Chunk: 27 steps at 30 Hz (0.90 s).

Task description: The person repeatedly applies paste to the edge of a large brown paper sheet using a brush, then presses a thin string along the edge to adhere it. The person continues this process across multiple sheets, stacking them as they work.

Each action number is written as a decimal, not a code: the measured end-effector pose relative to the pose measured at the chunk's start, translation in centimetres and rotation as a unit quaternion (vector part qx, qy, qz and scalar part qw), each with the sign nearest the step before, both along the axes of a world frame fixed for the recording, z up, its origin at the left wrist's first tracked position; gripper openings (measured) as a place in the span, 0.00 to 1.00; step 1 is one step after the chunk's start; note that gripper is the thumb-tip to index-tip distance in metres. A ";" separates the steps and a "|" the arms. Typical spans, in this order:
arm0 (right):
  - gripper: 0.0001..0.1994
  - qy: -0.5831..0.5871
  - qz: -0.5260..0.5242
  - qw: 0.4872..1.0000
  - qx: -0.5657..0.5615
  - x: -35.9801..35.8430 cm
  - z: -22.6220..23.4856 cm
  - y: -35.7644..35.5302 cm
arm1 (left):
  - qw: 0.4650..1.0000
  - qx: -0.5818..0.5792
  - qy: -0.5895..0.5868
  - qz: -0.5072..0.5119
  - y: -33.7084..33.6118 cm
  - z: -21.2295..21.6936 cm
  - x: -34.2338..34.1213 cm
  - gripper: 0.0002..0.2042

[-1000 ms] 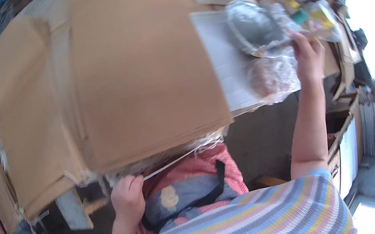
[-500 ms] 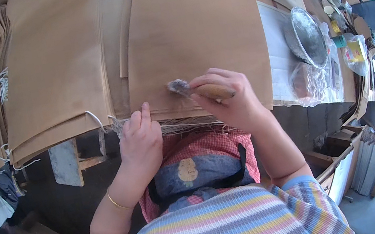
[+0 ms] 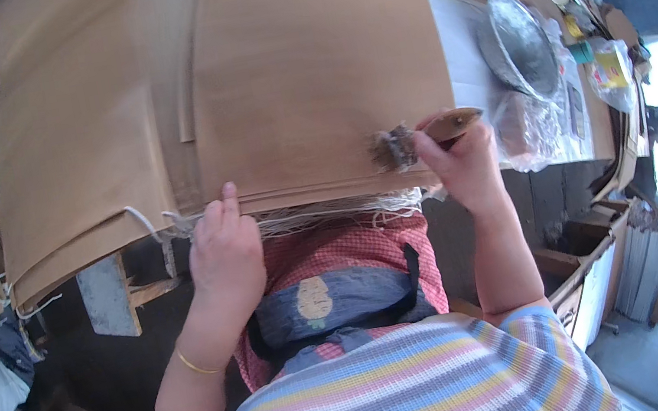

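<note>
My right hand (image 3: 461, 156) grips a brush (image 3: 455, 123) by its wooden handle. Its blurred, pale bristles (image 3: 391, 149) are at the right part of a large brown paper sheet (image 3: 312, 59), near the front edge. At the sheet's front left corner my left hand (image 3: 223, 242) rests with the index finger stretched out on the paper and the other fingers slightly bent; its thumb is hidden. White strings (image 3: 322, 214) hang in a fringe under the front edge, between my hands.
More brown sheets (image 3: 69, 128) with white cords lie stacked to the left. On the right stand a metal basin (image 3: 517, 49) and a crumpled clear plastic bag (image 3: 523, 132). Cardboard boxes (image 3: 590, 239) stand below right. A board (image 3: 109, 299) juts out below the sheets.
My right hand has moved the brush to the right across the sheet, and its handle has swung round. My left hand keeps its place at the corner. The whole view has shifted slightly.
</note>
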State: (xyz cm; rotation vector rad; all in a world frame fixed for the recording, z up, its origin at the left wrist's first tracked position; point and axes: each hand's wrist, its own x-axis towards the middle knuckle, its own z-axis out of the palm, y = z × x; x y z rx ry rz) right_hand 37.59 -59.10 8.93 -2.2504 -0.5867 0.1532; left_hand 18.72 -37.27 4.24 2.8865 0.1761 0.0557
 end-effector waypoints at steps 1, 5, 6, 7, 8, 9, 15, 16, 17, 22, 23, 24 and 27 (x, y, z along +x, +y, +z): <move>0.08 -0.007 -0.014 1.000 -0.021 0.5 0.3 -1.2 | 1.000 0.004 0.001 0.001 0.0 0.1 0.0 0.02; 0.09 -0.086 -0.063 0.991 -0.082 1.7 -0.6 -3.8 | 1.000 0.013 0.013 -0.004 -0.2 0.2 0.2 0.02; 0.09 -0.133 -0.044 0.986 -0.094 1.9 -0.9 -3.7 | 1.000 0.020 0.018 -0.006 -0.3 0.3 0.2 0.02; 0.08 -0.131 -0.032 0.985 -0.110 1.9 -0.6 -3.4 | 0.999 0.027 0.022 -0.008 -0.4 0.4 0.3 0.02; 0.08 -0.131 -0.015 0.983 -0.124 2.1 -0.3 -3.2 | 0.999 0.035 0.025 -0.006 -0.4 0.6 0.4 0.02; 0.08 -0.069 -0.028 0.996 -0.048 2.3 0.0 -3.9 | 0.999 0.035 0.038 -0.003 -0.5 0.9 0.4 0.02; 0.09 -0.171 -0.201 0.939 0.222 4.6 0.2 -14.8 | 0.999 0.034 0.018 -0.016 -0.7 1.7 0.5 0.03; 0.11 -0.223 -0.167 0.958 0.070 5.0 -1.0 -17.5 | 1.000 -0.018 -0.006 -0.014 -0.9 2.2 0.3 0.04; 0.13 -0.268 -0.131 0.951 -0.084 5.2 -1.6 -19.8 | 0.997 -0.070 -0.029 -0.013 -1.0 2.9 0.1 0.04; 0.17 -0.276 -0.056 0.958 -0.062 -0.6 -1.1 -15.1 | 0.866 -0.498 0.031 -0.038 -2.0 7.6 -1.7 0.04; 0.20 -0.131 0.029 0.991 0.006 -3.1 -1.3 -12.3 | 0.849 -0.518 -0.064 -0.080 -3.2 7.9 -1.2 0.04; 0.22 0.003 0.116 0.979 0.167 -5.2 -2.4 -9.2 | 0.853 -0.512 -0.072 -0.071 -3.7 8.5 -0.8 0.04; 0.15 0.181 0.399 0.885 0.158 -8.0 -4.6 -4.7 | 0.896 -0.420 -0.143 -0.014 -3.5 10.3 -0.3 0.04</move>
